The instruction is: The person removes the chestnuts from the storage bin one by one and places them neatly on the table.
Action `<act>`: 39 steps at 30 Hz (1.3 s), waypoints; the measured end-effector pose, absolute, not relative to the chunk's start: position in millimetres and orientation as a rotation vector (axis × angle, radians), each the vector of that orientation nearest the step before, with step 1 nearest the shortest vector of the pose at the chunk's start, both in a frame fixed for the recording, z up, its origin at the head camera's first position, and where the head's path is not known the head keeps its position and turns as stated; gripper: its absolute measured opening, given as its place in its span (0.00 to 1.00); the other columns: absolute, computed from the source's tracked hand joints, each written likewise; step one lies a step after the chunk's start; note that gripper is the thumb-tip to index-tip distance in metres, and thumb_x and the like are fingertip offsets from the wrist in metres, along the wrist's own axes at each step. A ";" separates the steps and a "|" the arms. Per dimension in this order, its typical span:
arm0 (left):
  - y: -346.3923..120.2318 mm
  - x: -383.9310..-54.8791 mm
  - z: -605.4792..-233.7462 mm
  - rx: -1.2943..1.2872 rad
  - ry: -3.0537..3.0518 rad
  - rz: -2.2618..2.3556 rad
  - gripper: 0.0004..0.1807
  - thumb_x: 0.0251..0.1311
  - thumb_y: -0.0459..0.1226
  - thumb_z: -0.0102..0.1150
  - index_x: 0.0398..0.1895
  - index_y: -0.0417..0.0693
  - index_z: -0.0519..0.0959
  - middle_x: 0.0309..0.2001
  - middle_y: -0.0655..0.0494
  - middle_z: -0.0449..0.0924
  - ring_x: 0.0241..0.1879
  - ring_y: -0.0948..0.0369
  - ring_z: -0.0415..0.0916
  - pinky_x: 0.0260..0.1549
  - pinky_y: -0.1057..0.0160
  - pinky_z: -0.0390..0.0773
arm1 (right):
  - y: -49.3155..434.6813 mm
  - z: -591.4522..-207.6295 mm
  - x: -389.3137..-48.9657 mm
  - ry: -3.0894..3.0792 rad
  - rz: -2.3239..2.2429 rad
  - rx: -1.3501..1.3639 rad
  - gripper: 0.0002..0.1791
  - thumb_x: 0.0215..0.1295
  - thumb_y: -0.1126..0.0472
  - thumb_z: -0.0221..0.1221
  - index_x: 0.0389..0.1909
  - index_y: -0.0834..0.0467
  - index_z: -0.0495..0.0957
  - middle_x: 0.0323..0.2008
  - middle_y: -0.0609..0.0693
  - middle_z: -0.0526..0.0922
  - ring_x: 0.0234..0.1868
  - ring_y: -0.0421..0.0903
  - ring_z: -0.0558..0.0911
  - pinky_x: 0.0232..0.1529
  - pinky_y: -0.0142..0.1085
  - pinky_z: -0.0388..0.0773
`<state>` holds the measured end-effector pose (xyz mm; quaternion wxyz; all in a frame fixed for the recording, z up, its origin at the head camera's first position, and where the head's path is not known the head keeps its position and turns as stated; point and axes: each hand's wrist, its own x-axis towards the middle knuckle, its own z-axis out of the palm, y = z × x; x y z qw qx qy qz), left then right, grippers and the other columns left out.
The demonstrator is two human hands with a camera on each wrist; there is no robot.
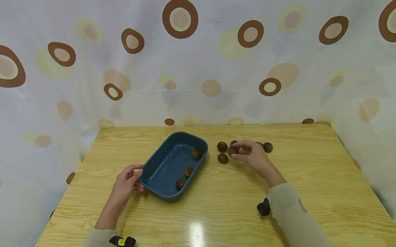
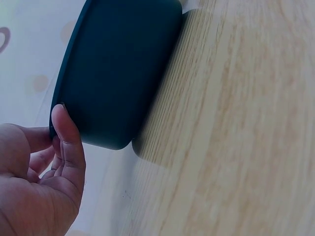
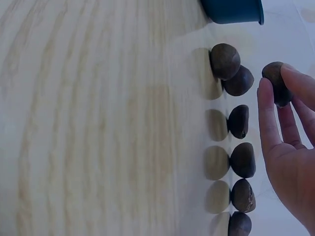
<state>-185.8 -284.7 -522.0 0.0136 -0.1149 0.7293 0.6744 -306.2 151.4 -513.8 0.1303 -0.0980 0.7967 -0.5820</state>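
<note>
A dark blue plastic tub [image 1: 156,167] with rounded corners stands on the table, and three brown chestnuts [image 1: 196,153] lie inside along its right wall. My left hand [image 1: 126,182] pinches the rim at the tub's near left corner; the left wrist view has its thumb and fingers on that edge. To the right of the tub, my right hand [image 1: 254,156] holds a chestnut [image 3: 277,83] between thumb and fingertips, lifted off the table. Close by, several loose chestnuts [image 3: 242,160] form a rough row on the wood, some partly hidden by this hand in the head view.
The wood-grain table [image 1: 229,233] reaches back to a pale curtain [image 1: 198,58] printed with brown and yellow rings, which also hangs at both sides. A black strap device [image 1: 264,207] sits on the right wrist, another [image 1: 125,243] on the left.
</note>
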 end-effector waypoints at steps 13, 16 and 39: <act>-281.4 -187.6 -521.0 -0.336 2.304 2.099 0.18 0.79 0.35 0.52 0.66 0.36 0.75 0.29 0.56 0.73 0.22 0.63 0.78 0.26 0.66 0.83 | 155.2 -532.8 -309.2 2.497 -1.519 -0.272 0.23 0.69 0.61 0.69 0.63 0.60 0.80 0.64 0.64 0.75 0.59 0.60 0.80 0.56 0.48 0.81; -280.8 -186.7 -520.7 -0.329 2.314 2.080 0.18 0.79 0.36 0.52 0.66 0.37 0.75 0.30 0.56 0.73 0.22 0.63 0.78 0.26 0.66 0.83 | 155.0 -536.9 -308.7 2.569 -1.450 -0.304 0.21 0.68 0.60 0.69 0.61 0.58 0.81 0.63 0.63 0.77 0.57 0.59 0.80 0.58 0.52 0.79; -283.9 -185.2 -523.1 -0.354 2.308 2.077 0.18 0.79 0.36 0.51 0.66 0.39 0.75 0.30 0.55 0.74 0.23 0.62 0.79 0.27 0.65 0.84 | 146.2 -537.0 -305.9 2.645 -1.375 -0.401 0.20 0.68 0.64 0.68 0.59 0.63 0.81 0.58 0.63 0.81 0.56 0.59 0.81 0.59 0.54 0.77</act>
